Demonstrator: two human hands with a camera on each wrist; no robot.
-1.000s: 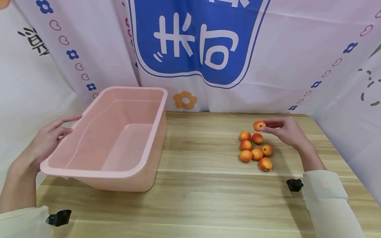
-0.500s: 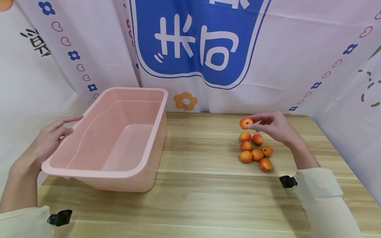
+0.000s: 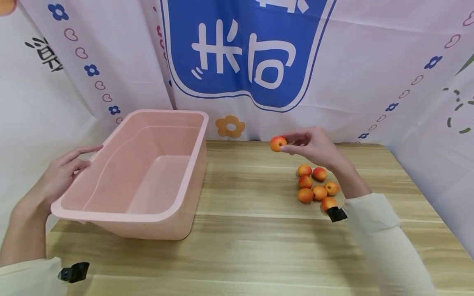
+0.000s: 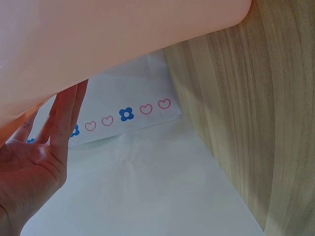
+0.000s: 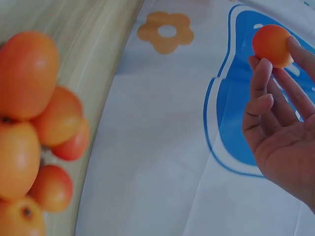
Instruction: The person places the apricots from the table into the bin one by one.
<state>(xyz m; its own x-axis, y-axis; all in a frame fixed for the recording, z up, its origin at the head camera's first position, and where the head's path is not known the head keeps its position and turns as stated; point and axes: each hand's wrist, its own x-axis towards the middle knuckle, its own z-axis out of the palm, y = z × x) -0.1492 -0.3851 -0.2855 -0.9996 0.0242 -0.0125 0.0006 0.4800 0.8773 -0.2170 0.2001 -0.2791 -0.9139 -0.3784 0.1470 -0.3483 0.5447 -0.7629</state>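
My right hand [image 3: 313, 144] pinches an orange-red apricot [image 3: 277, 144] between its thumb and fingertips, raised above the back of the wooden table. In the right wrist view the same apricot [image 5: 272, 45] sits at the fingertips. Several more apricots [image 3: 320, 192] lie in a loose cluster below my right forearm. At the left stands a large pink plastic tub [image 3: 172, 211] with nothing inside. My left hand [image 3: 59, 174] rests against its left rim. In the left wrist view the fingers [image 4: 64, 115] are fairly straight and touch the tub's outer side; part of them is hidden behind it.
The wooden table [image 3: 237, 255] spreads between the tub and the apricots. A white printed cloth [image 3: 355, 82] hangs along the back and sides. Small black wrist cameras are strapped at both sleeves; the right camera [image 3: 337, 213] overlaps one apricot.
My right hand has moved left and slightly up with the pinched apricot, away from the cluster and closer to the tub. My left hand and the tub have stayed in place.
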